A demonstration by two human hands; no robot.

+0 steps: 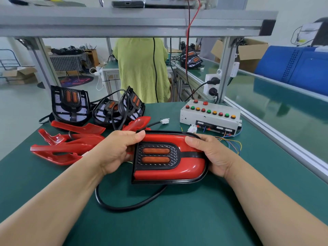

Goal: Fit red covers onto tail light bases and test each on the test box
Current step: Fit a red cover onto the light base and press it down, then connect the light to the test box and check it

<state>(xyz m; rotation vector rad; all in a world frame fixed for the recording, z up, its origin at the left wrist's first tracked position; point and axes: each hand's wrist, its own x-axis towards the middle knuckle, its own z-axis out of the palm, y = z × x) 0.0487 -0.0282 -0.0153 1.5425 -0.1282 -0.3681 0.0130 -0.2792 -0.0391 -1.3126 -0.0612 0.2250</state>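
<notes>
I hold a tail light (168,167) with its red cover on the black base, above the middle of the green table. My left hand (115,151) grips its left end, thumb on the top edge. My right hand (211,155) grips the rounded right end. Two orange lenses show in the black centre panel. The light's black cable (124,206) loops on the mat below. Several loose red covers (67,148) lie to the left. Three bare black bases (71,105) stand behind them. The white test box (209,116) with coloured buttons sits at the back right.
A white connector (164,121) on a black lead lies between the bases and the test box. Thin coloured wires (230,141) trail from the box near my right hand. A person in a green shirt (142,68) stands behind the table. An aluminium frame (223,68) and rail edge the right side.
</notes>
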